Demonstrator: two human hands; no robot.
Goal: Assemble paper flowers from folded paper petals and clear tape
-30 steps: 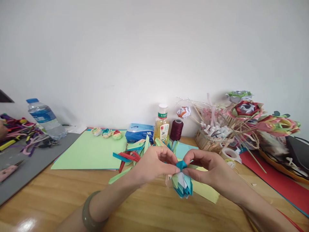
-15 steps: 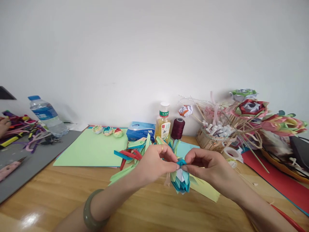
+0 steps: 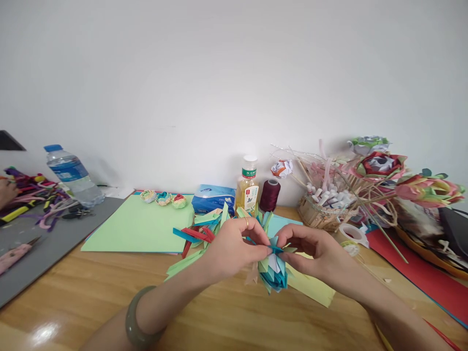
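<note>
A folded paper flower [image 3: 273,273] of blue, green and white strips hangs between my hands over the wooden table [image 3: 109,302]. My left hand [image 3: 236,246], with a ring and a green bangle at the wrist, pinches its top from the left. My right hand [image 3: 316,253] pinches the same top from the right. Both hands are closed on the flower's upper folds.
Loose paper strips [image 3: 197,234] and a green sheet [image 3: 139,226] lie behind my hands. A tissue pack [image 3: 213,198], small bottle [image 3: 247,187], thread spool [image 3: 269,195], basket of sticks [image 3: 321,209], paper flowers [image 3: 380,165] and water bottle [image 3: 71,175] line the wall. Another person's hand [image 3: 5,191] is at far left.
The blue top of the flower has been pressed flatter and its tips now splay outward. My hands stay in the same place, fingers shifted slightly.
</note>
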